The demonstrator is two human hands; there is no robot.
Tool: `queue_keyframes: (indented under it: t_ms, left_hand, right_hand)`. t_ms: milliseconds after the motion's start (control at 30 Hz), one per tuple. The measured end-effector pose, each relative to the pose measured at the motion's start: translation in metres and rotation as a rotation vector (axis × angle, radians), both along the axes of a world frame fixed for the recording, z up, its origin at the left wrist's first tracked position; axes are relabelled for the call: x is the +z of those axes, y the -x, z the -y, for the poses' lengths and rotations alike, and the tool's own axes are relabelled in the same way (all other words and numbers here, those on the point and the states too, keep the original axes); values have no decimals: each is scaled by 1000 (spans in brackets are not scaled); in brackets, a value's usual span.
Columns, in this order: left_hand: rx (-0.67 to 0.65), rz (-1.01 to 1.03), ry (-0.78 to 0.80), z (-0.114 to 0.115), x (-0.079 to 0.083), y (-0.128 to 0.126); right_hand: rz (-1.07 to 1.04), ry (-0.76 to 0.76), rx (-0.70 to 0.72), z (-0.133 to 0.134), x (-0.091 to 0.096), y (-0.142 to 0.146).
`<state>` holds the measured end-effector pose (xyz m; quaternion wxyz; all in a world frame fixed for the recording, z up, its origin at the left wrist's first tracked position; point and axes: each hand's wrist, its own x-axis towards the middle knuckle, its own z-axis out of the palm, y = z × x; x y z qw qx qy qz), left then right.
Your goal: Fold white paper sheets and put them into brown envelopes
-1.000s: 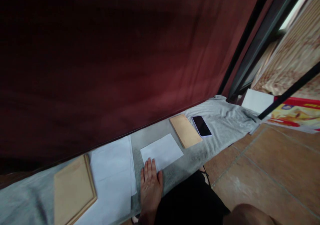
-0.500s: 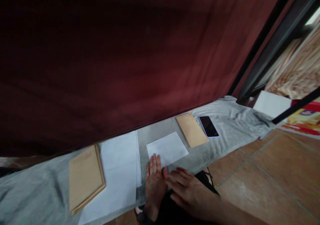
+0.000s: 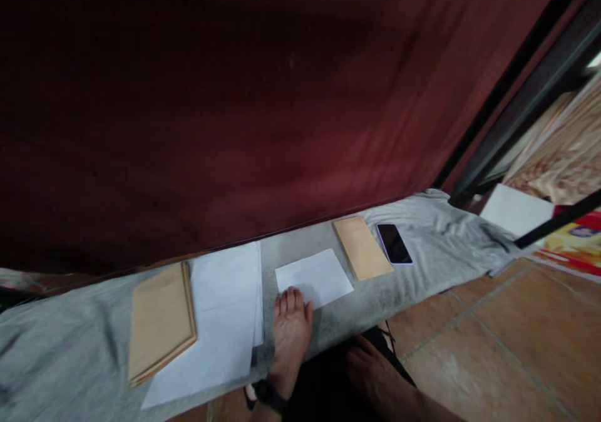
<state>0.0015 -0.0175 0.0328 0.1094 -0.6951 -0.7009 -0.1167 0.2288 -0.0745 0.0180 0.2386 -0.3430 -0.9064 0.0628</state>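
My left hand (image 3: 292, 328), with a dark watch on its wrist, rests on the near left edge of a small white sheet of paper (image 3: 323, 275). Its fingers lie on the paper, close together, and hold nothing. Over the dark clothing of my lap is my right hand (image 3: 369, 365), away from the paper; its fingers, partly in shadow, look loosely extended and nothing shows in them. To the right of the white sheet lies a brown envelope-like piece (image 3: 364, 247).
Larger white sheets (image 3: 225, 322) lie at left, partly under a stack of brown envelope-like pieces (image 3: 162, 322). A phone (image 3: 394, 244) lies at right on the grey cloth (image 3: 446, 234). Behind stands a dark red panel (image 3: 282, 128). Tiled floor (image 3: 469, 347) shows at lower right.
My right hand has drawn back from beside my left hand and the paper's near edge to my lap. My left hand stays on the sheet, its fingers looking less stretched out.
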Motion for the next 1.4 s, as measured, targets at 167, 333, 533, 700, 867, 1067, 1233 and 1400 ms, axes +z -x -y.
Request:
queue_keyframes:
  t_ms: [167,333,533,700,867,1067,1233,1400]
  left_hand:
    - [69,61,27,-30,9,2]
    - [5,101,-2,-45,-13,7]
    - [-17,96,-30,-43,-24,18]
    - [79,118,-108,-44,-22,32]
    - [-57,164,-114,-53,-14,-1]
    - [-174,158,-17,-51,-21,-28]
    - [-93,126,-31,-32,-21,-2]
    - [-54,91,-42,-19,-17,7]
  right_hand:
    - [14,185,29,-1,11,-1]
    - [-84,333,-60,-37,44,8]
    - [-65,159,-168,-78,24,30]
    - [-49,77,-119,-75,3,26]
    - [-55,77,-141,-75,0,25]
    - [-54,100,-135,-78,-1,27]
    - [-48,103,-158,-77,-4,28]
    - [24,95,-58,-76,0,21]
